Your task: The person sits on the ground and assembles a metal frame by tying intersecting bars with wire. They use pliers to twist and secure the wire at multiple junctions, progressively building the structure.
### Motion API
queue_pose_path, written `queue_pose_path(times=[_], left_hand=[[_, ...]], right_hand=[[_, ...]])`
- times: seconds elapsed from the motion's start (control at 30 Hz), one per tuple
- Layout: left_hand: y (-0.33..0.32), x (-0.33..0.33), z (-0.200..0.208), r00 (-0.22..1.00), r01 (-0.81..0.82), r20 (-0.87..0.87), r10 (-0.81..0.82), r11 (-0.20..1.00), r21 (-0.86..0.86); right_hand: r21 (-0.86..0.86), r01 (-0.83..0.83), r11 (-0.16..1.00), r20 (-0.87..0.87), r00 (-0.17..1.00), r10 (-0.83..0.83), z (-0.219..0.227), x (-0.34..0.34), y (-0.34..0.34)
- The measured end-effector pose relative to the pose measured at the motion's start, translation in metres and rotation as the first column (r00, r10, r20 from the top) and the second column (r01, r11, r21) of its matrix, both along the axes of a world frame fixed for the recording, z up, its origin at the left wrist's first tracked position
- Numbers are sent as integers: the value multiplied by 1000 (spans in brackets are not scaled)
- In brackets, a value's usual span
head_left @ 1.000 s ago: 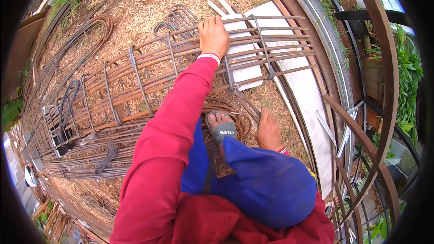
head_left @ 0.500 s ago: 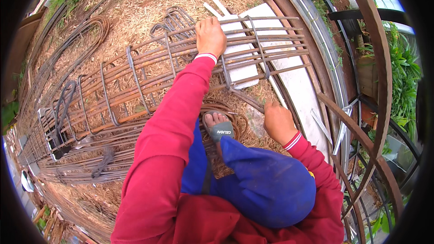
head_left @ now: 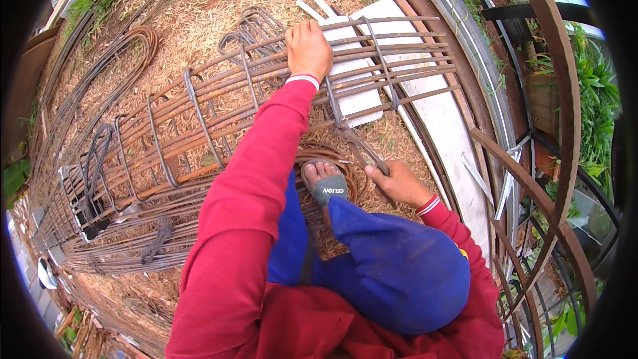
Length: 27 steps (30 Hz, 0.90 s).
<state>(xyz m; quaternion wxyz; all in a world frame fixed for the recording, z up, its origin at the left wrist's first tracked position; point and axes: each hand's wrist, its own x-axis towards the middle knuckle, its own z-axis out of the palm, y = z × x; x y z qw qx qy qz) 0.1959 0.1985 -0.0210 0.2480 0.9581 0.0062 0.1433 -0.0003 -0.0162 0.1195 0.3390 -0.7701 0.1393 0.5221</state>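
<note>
A long cage of rusty rebar (head_left: 229, 83) with square stirrups stretches from the left toward the right. My left hand (head_left: 308, 48) is closed around its upper bars near the right end. Below, my right hand (head_left: 401, 183) holds tying pincers (head_left: 362, 149), their handles spread apart. The pincers' jaws meet the lower corner of a stirrup (head_left: 333, 103) at the cage's near bar. Any tie wire at that corner is too small to make out.
Several bent stirrups (head_left: 256, 30) lie beyond the cage. White boards (head_left: 392, 33) sit under its right end. Loose rebar (head_left: 133, 249) and coiled rods (head_left: 349, 176) lie near my sandalled foot (head_left: 327, 183). A brown metal frame (head_left: 561, 93) rises at the right.
The pincers' handles have spread apart, and my right hand has shifted slightly down and turned. My left hand stays on the bars.
</note>
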Motion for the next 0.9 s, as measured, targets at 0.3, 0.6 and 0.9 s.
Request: queue_pose_path(times=[0.3, 0.6, 0.9], left_hand=[[-2, 0, -5, 999, -6, 49, 8, 999, -40], [0, 1, -5, 999, 5, 43, -5, 1000, -19], [1, 0, -3, 1000, 12, 2, -12, 1000, -11]], right_hand=[[198, 170, 966, 21, 984, -177, 3, -21, 14], [179, 254, 950, 369, 878, -304, -38, -59, 30], [187, 345, 920, 284, 877, -387, -54, -67, 35]])
